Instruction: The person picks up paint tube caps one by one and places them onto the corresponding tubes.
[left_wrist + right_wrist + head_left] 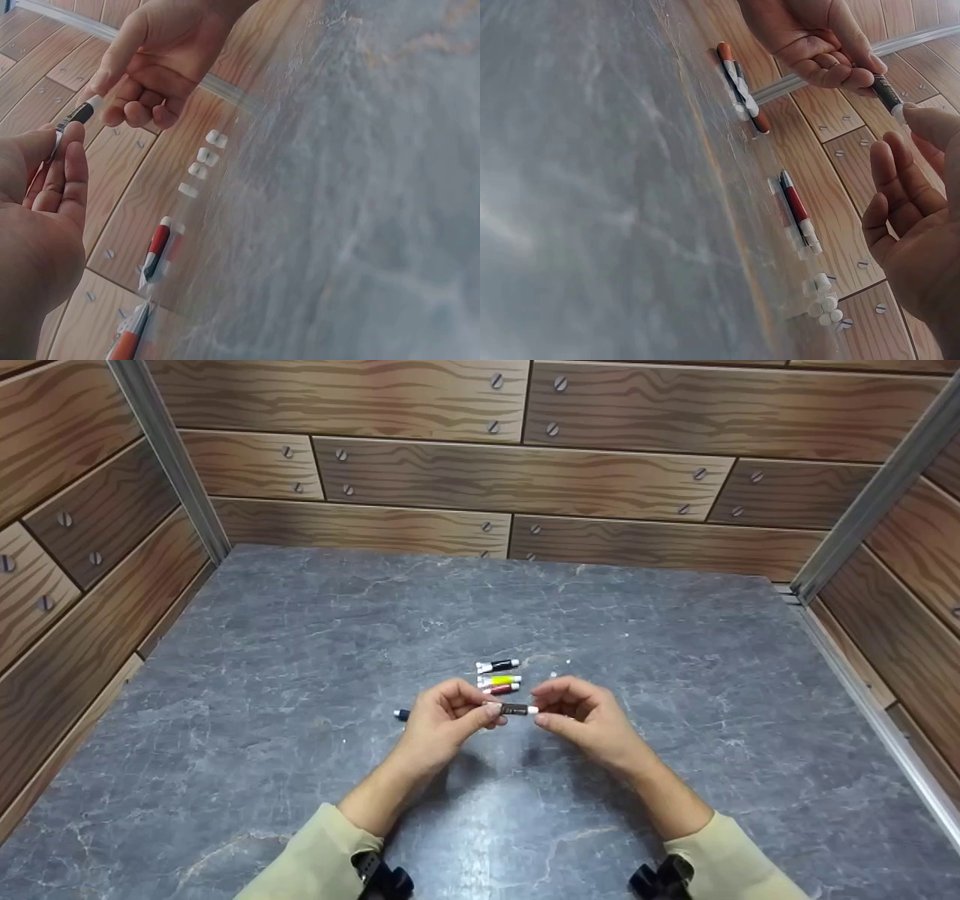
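Pinching a dark brown tube (pixel 514 709) between thumb and fingers, the left hand (pixel 445 726) holds it raised above the grey marbled table (pixel 300 645), its white cap (pixel 532 710) pointing at the right hand (pixel 594 721). The right thumb and fingers stand parted close about that cap, though I cannot tell whether they touch it. Beyond the hands lie a black tube (pixel 503 666), a yellow tube (pixel 502 680) and a red tube (pixel 501 689), with small white pieces (pixel 208 156) near them.
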A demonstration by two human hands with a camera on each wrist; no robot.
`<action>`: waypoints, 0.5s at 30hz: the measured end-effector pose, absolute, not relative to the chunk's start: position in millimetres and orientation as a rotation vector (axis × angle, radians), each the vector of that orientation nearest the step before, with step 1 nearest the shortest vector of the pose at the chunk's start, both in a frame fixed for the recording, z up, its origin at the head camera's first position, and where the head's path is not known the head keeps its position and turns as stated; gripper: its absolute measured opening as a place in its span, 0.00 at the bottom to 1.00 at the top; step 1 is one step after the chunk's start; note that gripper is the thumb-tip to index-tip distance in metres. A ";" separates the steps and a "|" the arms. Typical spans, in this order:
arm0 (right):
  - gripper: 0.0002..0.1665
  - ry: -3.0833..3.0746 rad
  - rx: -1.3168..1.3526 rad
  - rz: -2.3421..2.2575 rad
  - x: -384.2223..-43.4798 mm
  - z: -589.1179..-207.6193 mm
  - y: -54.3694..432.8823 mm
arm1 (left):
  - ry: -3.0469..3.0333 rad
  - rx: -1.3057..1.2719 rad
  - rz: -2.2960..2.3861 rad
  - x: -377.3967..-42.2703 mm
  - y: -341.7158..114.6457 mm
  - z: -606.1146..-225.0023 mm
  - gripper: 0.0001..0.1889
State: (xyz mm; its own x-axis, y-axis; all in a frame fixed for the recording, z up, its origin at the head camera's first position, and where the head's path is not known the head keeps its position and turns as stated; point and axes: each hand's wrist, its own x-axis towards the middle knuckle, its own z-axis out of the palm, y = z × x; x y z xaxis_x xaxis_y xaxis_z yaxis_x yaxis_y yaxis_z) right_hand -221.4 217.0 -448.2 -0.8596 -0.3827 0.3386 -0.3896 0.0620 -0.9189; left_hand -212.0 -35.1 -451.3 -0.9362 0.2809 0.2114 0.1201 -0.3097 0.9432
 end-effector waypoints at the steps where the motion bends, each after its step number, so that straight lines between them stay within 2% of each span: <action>1: 0.19 -2.283 0.833 1.977 -221.3 -448.2 217.0 | 1.781 0.520 2.407 -211.7 -35.0 -451.1 0.05; 15: 0.10 -2.293 0.787 1.949 -221.2 -449.1 216.0 | 1.767 0.519 2.418 -211.7 -35.5 -450.7 0.05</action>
